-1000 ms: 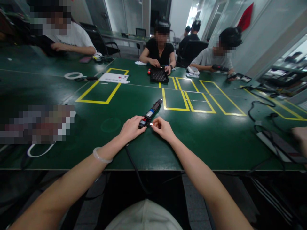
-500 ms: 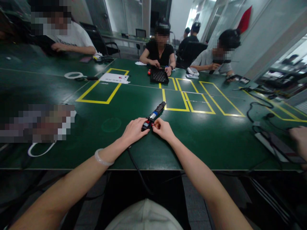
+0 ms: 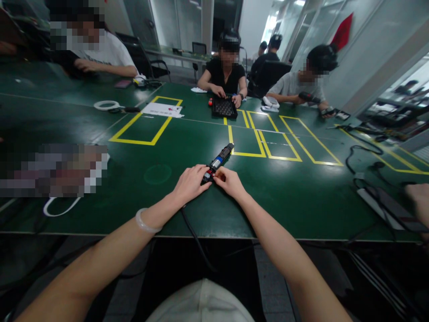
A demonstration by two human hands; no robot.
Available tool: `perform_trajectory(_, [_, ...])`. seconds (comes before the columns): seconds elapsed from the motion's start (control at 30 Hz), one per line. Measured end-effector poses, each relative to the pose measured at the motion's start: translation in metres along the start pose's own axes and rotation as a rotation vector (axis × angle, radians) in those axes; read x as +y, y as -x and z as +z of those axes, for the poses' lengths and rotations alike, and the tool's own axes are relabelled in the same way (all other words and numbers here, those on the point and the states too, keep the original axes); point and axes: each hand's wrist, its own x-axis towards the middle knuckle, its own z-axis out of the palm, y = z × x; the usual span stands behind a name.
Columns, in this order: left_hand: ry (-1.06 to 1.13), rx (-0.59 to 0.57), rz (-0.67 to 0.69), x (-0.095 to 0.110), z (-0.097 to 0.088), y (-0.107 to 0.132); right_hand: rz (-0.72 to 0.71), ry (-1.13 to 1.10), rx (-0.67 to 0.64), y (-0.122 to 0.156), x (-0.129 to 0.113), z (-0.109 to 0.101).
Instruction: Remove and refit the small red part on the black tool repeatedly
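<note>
A long, narrow black device with a blue and silver section lies slanted on the green table, its far end pointing away to the right. My left hand is closed around the near end of the device, fingers over the top and thumb along the near side. My right hand is pinched against the device's right side. A small red piece shows at its fingertips; its kind is too small to tell. The fingers partly hide the device's near end.
Yellow tape rectangles mark the green table. A black tray stands before a co-worker across the table. A white-handled bag lies left, cables right. A black cable hangs over the front edge.
The whole view has shifted slightly. Both hands stay at the device's near end with almost the same grip. The co-worker at the far right has lowered a hand toward the table.
</note>
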Motion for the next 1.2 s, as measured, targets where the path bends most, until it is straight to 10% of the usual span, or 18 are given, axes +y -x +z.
perform_trajectory(1.2, [-0.094, -0.001, -0.172, 0.011, -0.003, -0.013, 0.025, -0.113, 0.089, 0.0, 0.004, -0.011])
